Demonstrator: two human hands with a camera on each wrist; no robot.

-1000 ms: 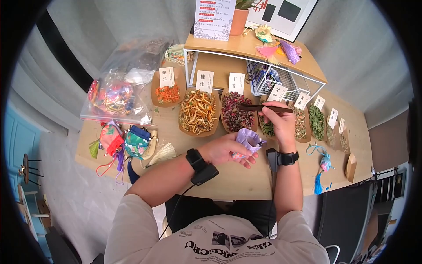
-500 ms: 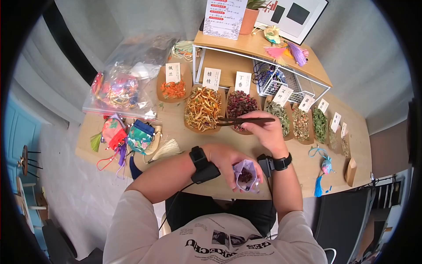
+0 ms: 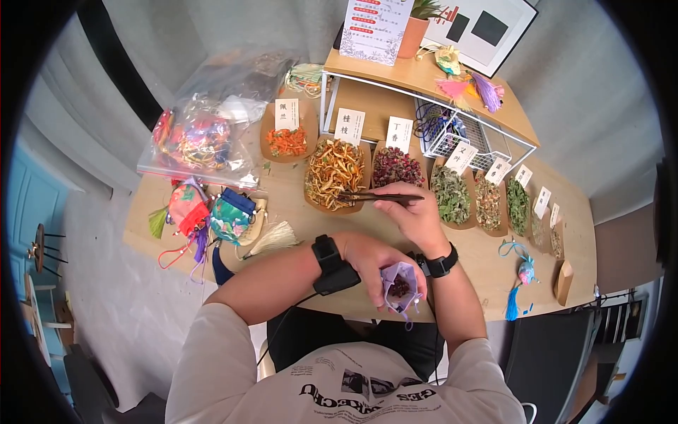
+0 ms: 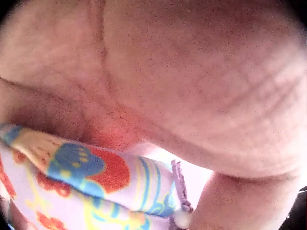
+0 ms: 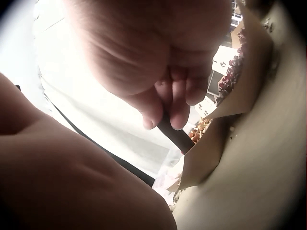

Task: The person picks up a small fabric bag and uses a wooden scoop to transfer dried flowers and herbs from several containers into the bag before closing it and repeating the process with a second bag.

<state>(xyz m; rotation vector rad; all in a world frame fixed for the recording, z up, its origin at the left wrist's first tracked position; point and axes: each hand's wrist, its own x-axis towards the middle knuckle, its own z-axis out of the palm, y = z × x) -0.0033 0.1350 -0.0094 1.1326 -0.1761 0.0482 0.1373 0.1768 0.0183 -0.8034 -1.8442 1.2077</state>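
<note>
In the head view my left hand (image 3: 368, 267) holds a small lavender pouch (image 3: 400, 273), its mouth facing up with dark red bits inside. The left wrist view shows the pouch's printed cloth (image 4: 91, 172) against the palm. My right hand (image 3: 415, 216) pinches dark tweezers (image 3: 385, 197), whose tips lie at the orange-yellow strips (image 3: 332, 169) in a brown paper tray. The right wrist view shows the fingers of my right hand (image 5: 168, 103) round the dark tweezers (image 5: 173, 135); their tips are hidden there behind the tray's wall.
Labelled trays hold red petals (image 3: 397, 168), green leaves (image 3: 450, 194) and orange pieces (image 3: 287, 142). Finished pouches (image 3: 232, 215) and a clear plastic bag (image 3: 205, 138) lie left. A blue tasselled pouch (image 3: 526, 271) lies right; a wooden shelf (image 3: 438, 88) stands behind.
My right hand has moved left with the tweezers, from the red petals to the orange-yellow strips. My left hand has lowered the pouch and turned its mouth up. The view has shifted slightly.
</note>
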